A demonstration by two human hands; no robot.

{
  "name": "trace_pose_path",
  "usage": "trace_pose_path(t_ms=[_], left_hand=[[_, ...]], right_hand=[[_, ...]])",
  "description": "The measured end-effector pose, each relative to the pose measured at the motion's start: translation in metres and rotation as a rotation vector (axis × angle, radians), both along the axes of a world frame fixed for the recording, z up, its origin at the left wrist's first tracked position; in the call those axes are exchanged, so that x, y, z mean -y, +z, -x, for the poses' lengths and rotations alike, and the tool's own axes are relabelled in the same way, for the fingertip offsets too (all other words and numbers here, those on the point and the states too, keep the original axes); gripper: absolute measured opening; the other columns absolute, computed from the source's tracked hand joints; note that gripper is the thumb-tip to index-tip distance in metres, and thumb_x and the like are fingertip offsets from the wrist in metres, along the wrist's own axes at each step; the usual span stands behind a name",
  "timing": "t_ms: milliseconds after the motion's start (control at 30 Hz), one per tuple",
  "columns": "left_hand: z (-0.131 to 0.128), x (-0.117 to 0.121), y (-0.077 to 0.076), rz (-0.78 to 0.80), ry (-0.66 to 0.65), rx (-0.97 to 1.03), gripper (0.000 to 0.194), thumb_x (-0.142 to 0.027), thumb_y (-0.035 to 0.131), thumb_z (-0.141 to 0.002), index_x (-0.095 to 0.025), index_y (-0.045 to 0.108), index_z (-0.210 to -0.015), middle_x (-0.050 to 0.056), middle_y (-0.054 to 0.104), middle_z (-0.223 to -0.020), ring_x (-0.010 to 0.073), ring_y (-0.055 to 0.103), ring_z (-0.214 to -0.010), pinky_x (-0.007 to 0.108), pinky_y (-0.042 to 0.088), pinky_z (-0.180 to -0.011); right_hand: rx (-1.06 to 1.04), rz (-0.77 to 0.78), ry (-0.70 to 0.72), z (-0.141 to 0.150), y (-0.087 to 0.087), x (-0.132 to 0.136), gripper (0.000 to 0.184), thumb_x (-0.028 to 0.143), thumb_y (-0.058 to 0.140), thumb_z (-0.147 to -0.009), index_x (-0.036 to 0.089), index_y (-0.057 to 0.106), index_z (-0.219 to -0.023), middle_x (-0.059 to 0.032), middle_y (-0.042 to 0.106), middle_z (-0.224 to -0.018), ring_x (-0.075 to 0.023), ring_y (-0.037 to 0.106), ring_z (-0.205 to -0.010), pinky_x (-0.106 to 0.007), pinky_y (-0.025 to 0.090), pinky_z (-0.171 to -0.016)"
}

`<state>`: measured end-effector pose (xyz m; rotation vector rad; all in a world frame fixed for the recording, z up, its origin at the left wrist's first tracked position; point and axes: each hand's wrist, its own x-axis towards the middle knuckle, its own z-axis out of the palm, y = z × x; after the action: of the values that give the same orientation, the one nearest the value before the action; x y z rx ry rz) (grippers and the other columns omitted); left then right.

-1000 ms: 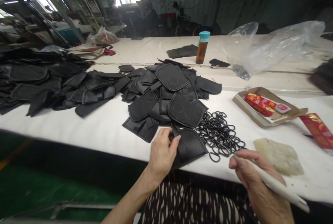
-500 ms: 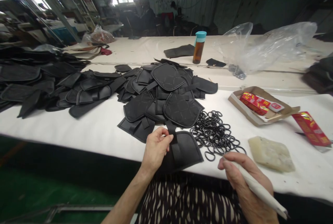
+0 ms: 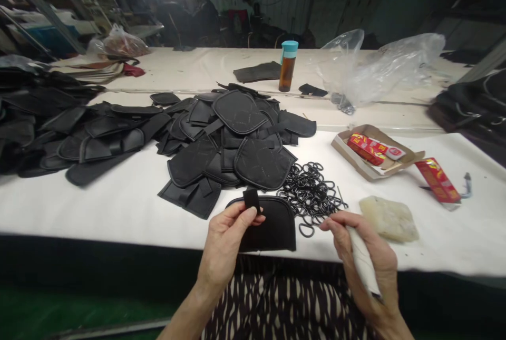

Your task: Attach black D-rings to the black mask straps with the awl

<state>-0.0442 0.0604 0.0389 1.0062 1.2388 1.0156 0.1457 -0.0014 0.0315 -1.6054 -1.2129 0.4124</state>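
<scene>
My left hand point(image 3: 231, 232) pinches the end of a short black strap point(image 3: 252, 200) between thumb and fingers. Below that strap lies a black padded piece point(image 3: 272, 226) with a piped, rounded edge, at the table's front edge, partly covered by the hand. My right hand point(image 3: 361, 255) is closed around a tool with a white-wrapped handle point(image 3: 363, 263), its dark end pointing back toward me. The right thumb and fingertips are at the near edge of a pile of black D-rings point(image 3: 310, 190); whether they pinch a ring, I cannot make out. One D-ring point(image 3: 306, 230) lies just off the pile.
Behind my hands rises a heap of black padded pieces point(image 3: 241, 113), with more black pieces point(image 3: 106, 134) to the left. On the right are a yellowish block point(image 3: 389, 219), an open cardboard box point(image 3: 348, 158) and a red packet point(image 3: 438, 182). Farther back stand a bottle point(image 3: 288, 68) and clear plastic bags point(image 3: 395, 68).
The padded piece by my left hand has been turned, now showing a plain dark face. The strap end now sticks up from my left fingers. My right hand has come closer to the rings.
</scene>
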Motion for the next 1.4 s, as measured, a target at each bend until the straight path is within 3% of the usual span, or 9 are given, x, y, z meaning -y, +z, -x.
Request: trace_pose_path(t_ms=[100, 233, 333, 467, 733, 900, 1000, 1167, 1400], left_hand=[[-0.002, 0.0, -0.008, 0.063, -0.019, 0.086, 0.017, -0.032, 0.064, -0.076, -0.016, 0.07, -0.079, 0.003, 0.07, -0.079, 0.0151, 0.065, -0.073, 0.024, 0.05, -0.073], [-0.009, 0.003, -0.016, 0.126, -0.079, 0.073, 0.019, -0.033, 0.065, -0.076, -0.015, 0.069, -0.078, 0.004, 0.07, -0.077, 0.0151, 0.065, -0.071, 0.023, 0.05, -0.071], [-0.013, 0.006, -0.019, 0.131, -0.143, 0.016, 0.019, -0.034, 0.064, -0.077, -0.015, 0.069, -0.077, 0.004, 0.071, -0.073, 0.0152, 0.065, -0.071, 0.024, 0.049, -0.071], [-0.017, 0.005, -0.02, 0.141, -0.176, -0.012, 0.018, -0.033, 0.064, -0.077, -0.016, 0.066, -0.072, 0.004, 0.069, -0.066, 0.0153, 0.064, -0.066, 0.024, 0.05, -0.067], [-0.019, 0.003, -0.021, 0.167, -0.186, 0.009, 0.019, -0.031, 0.061, -0.078, -0.013, 0.065, -0.084, 0.003, 0.068, -0.061, 0.0143, 0.064, -0.06, 0.023, 0.051, -0.062], [-0.02, 0.003, -0.019, 0.178, -0.255, 0.009, 0.019, -0.029, 0.059, -0.078, -0.012, 0.065, -0.081, 0.004, 0.067, -0.057, 0.014, 0.062, -0.057, 0.023, 0.05, -0.059], [-0.024, 0.004, -0.016, 0.163, -0.301, 0.001, 0.019, -0.028, 0.058, -0.078, -0.011, 0.065, -0.081, 0.004, 0.066, -0.056, 0.0154, 0.063, -0.057, 0.024, 0.049, -0.058], [-0.027, 0.005, -0.012, 0.181, -0.327, -0.017, 0.022, -0.027, 0.058, -0.077, -0.009, 0.066, -0.087, 0.004, 0.065, -0.054, 0.0162, 0.062, -0.056, 0.026, 0.049, -0.058], [-0.024, 0.002, -0.017, 0.183, -0.372, 0.043, 0.022, -0.028, 0.057, -0.077, -0.01, 0.067, -0.085, 0.004, 0.065, -0.056, 0.0155, 0.061, -0.054, 0.026, 0.048, -0.057]], right_hand=[[0.271, -0.025, 0.144, -0.014, -0.014, 0.006, 0.005, 0.023, 0.054, -0.087, 0.02, 0.057, -0.09, -0.0033, 0.065, -0.08, -0.017, 0.063, -0.071, -0.028, 0.049, -0.068], [0.724, -0.136, 0.397, -0.019, -0.034, 0.009, 0.018, 0.008, 0.042, -0.09, 0.015, 0.059, -0.093, -0.012, 0.067, -0.09, -0.0226, 0.063, -0.082, -0.034, 0.049, -0.068], [0.928, -0.23, 0.415, -0.014, -0.039, 0.005, 0.023, 0.005, 0.04, -0.09, 0.013, 0.061, -0.086, -0.0162, 0.068, -0.097, -0.0269, 0.062, -0.094, -0.037, 0.049, -0.073], [1.036, -0.33, 0.417, -0.01, -0.039, -0.002, 0.022, 0.003, 0.043, -0.088, 0.011, 0.063, -0.083, -0.0184, 0.069, -0.093, -0.0278, 0.064, -0.093, -0.036, 0.051, -0.072], [0.964, -0.38, 0.366, -0.017, -0.038, -0.002, 0.021, 0.002, 0.041, -0.088, 0.011, 0.06, -0.086, -0.0193, 0.069, -0.086, -0.0248, 0.066, -0.08, -0.035, 0.053, -0.067], [0.713, -0.375, 0.234, -0.018, -0.033, -0.004, 0.024, 0.0, 0.046, -0.085, 0.014, 0.058, -0.101, -0.0186, 0.068, -0.096, -0.0227, 0.067, -0.08, -0.033, 0.054, -0.064], [0.607, -0.406, 0.248, -0.009, -0.028, -0.014, 0.026, 0.001, 0.048, -0.084, 0.016, 0.057, -0.104, -0.0161, 0.068, -0.097, -0.0217, 0.067, -0.082, -0.032, 0.055, -0.066], [0.632, -0.437, 0.207, 0.004, -0.026, -0.031, 0.024, 0.001, 0.049, -0.084, 0.016, 0.056, -0.101, -0.0177, 0.066, -0.097, -0.0223, 0.066, -0.083, -0.034, 0.054, -0.066], [0.573, -0.479, 0.28, 0.014, -0.024, -0.03, 0.023, 0.001, 0.051, -0.083, 0.017, 0.055, -0.098, -0.0134, 0.067, -0.089, -0.0229, 0.065, -0.085, -0.036, 0.052, -0.067]])
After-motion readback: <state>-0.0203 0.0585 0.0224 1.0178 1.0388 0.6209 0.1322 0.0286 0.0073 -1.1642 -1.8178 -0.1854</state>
